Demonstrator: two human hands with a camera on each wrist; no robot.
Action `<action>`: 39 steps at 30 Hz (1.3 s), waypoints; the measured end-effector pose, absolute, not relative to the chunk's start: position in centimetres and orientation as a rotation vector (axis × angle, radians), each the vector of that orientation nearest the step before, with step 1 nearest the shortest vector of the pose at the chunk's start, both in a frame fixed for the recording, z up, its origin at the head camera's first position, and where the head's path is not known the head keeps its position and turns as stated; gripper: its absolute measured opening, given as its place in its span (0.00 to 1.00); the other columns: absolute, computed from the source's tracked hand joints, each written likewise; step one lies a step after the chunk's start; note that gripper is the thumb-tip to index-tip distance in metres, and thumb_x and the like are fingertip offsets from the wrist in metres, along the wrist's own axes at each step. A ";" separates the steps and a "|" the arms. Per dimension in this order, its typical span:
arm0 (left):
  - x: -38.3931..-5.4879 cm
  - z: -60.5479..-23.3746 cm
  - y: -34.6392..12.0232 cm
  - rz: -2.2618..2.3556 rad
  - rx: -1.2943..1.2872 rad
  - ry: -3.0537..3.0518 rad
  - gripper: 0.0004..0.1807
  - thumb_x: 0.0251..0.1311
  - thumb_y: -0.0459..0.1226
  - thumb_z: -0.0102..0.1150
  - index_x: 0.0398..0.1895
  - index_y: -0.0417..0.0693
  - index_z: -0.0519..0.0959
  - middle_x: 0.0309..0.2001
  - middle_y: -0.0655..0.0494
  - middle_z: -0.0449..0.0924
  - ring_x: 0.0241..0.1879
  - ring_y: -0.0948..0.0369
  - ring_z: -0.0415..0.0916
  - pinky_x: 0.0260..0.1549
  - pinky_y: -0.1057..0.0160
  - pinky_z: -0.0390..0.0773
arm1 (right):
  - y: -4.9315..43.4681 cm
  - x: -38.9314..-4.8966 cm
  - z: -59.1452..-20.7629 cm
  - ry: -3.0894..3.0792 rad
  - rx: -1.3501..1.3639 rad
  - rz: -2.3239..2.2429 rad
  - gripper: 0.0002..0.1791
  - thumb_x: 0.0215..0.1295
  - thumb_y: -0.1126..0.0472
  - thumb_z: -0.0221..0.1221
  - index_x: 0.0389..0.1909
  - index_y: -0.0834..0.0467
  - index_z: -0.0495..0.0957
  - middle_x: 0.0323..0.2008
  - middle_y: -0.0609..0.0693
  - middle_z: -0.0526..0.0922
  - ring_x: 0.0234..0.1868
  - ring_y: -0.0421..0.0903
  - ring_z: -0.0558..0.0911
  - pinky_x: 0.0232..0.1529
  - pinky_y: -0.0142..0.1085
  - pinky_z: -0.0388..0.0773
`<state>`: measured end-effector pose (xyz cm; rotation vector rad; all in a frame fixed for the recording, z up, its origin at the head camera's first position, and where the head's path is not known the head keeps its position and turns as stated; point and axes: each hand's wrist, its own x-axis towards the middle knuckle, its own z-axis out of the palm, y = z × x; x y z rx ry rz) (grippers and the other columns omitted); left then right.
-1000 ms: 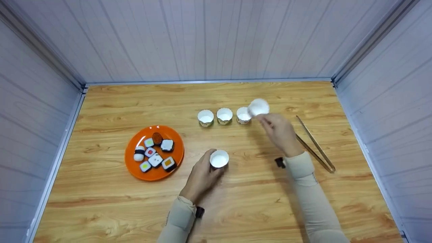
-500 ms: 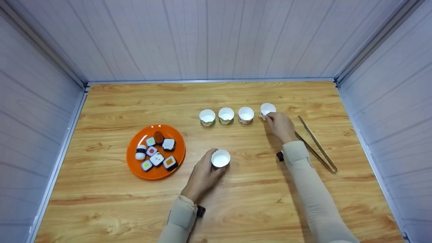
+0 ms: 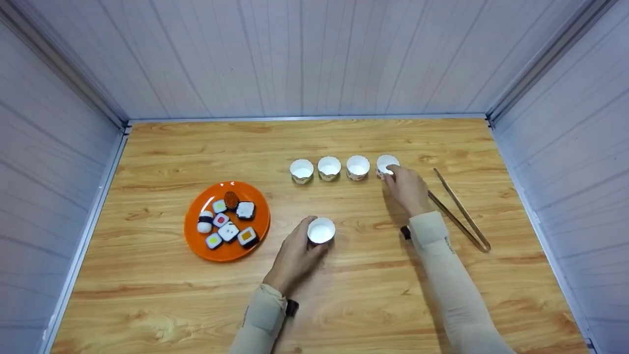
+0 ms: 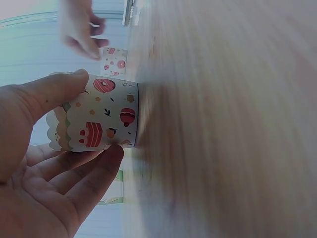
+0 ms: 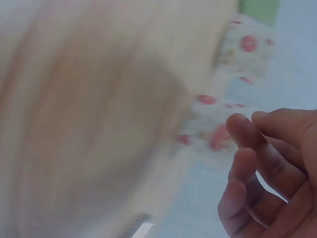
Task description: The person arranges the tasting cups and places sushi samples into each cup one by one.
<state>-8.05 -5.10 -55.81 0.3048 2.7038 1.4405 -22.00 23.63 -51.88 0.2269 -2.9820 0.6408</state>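
In the head view my left hand [image 3: 295, 255] grips an upright paper baking cup [image 3: 321, 230] at the middle of the table. Its scalloped rim and printed cakes and doughnuts show in the left wrist view, with the thumb on one side and fingers on the other. Further right, my right hand [image 3: 407, 189] pinches the rim of another paper baking cup [image 3: 381, 173], the rightmost of a row. Thumb and forefinger nearly meet there in the right wrist view, the other fingers curled. Other white-lined cups, a left one [image 3: 301, 170], a middle one [image 3: 329, 168] and one nearer [image 3: 357, 167], stand beside it.
An orange plate [image 3: 196, 248] with several sushi pieces [image 3: 228, 232] lies on the left of the wooden table [image 3: 147, 305]. Metal tongs [image 3: 462, 211] lie just right of my right hand. Pale panel walls [image 3: 314, 59] enclose the table at the back and sides.
My right hand has carried its cup down to the right end of the row, then drawn it slightly nearer and left. My left hand holds its cup in the same place.
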 end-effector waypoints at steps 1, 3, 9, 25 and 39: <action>-8.0 -55.8 -5.1 1.442 0.300 2.700 0.33 0.61 0.38 0.70 0.67 0.43 0.67 0.61 0.48 0.74 0.62 0.54 0.72 0.61 0.50 0.72 | 23.3 -21.5 -51.4 -2.942 0.251 0.644 0.14 0.71 0.60 0.60 0.53 0.61 0.83 0.39 0.60 0.87 0.34 0.56 0.85 0.30 0.52 0.81; -8.0 -55.8 -5.1 1.441 0.290 2.698 0.33 0.61 0.38 0.70 0.67 0.44 0.68 0.61 0.48 0.75 0.62 0.54 0.72 0.60 0.50 0.72 | 22.5 -20.4 -50.5 -2.861 0.326 0.635 0.13 0.70 0.61 0.61 0.51 0.61 0.84 0.37 0.58 0.88 0.30 0.55 0.85 0.26 0.50 0.80; -8.0 -55.7 -5.0 1.423 0.272 2.697 0.34 0.61 0.38 0.70 0.68 0.43 0.67 0.62 0.47 0.74 0.62 0.54 0.71 0.60 0.50 0.72 | 19.9 -16.7 -47.9 -2.696 0.648 0.596 0.09 0.70 0.62 0.62 0.45 0.61 0.85 0.33 0.54 0.87 0.25 0.47 0.83 0.21 0.40 0.79; -7.9 -55.9 -5.2 1.380 0.382 2.786 0.34 0.61 0.34 0.69 0.68 0.40 0.65 0.62 0.41 0.74 0.61 0.49 0.72 0.59 0.49 0.74 | 15.3 -12.0 -51.2 -2.679 1.350 0.601 0.10 0.60 0.66 0.68 0.43 0.56 0.87 0.29 0.47 0.82 0.26 0.41 0.79 0.26 0.36 0.78; -7.9 -56.0 -5.2 1.400 0.364 2.788 0.35 0.61 0.38 0.70 0.68 0.38 0.65 0.62 0.40 0.74 0.62 0.49 0.72 0.60 0.50 0.73 | 14.1 -11.5 -52.3 -2.834 1.370 0.442 0.03 0.67 0.61 0.64 0.33 0.51 0.84 0.27 0.45 0.81 0.27 0.43 0.81 0.26 0.40 0.79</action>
